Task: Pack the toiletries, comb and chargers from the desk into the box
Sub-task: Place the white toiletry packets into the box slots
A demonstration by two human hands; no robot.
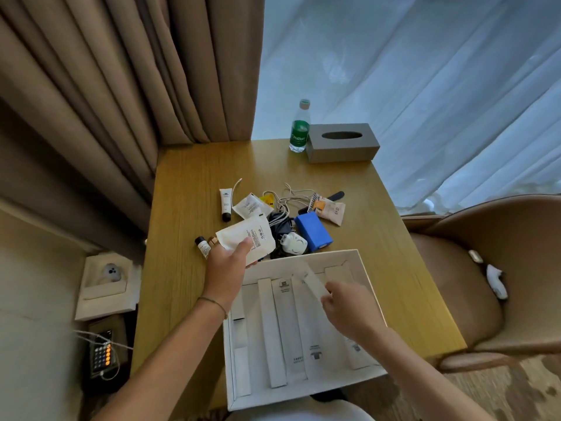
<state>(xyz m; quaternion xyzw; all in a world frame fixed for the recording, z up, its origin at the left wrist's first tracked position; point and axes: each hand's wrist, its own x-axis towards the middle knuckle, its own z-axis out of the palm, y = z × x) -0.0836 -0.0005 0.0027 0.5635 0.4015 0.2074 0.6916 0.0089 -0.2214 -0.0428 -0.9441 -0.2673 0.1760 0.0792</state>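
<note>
Wooden desk (188,208) stood by curtained window. Left hand (229,262) pinched white sachet (247,237) just beyond box (362,268): light, floppy (best held by edge). Right hand (343,305), blurred, gripped slim white packet (314,282) over box. Chargers (282,226) lay tangled behind.

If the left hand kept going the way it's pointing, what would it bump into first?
Probably the white plug adapter and dark cable tangle just beyond the white packet that the left hand holds, though depth is hard to judge.
</note>
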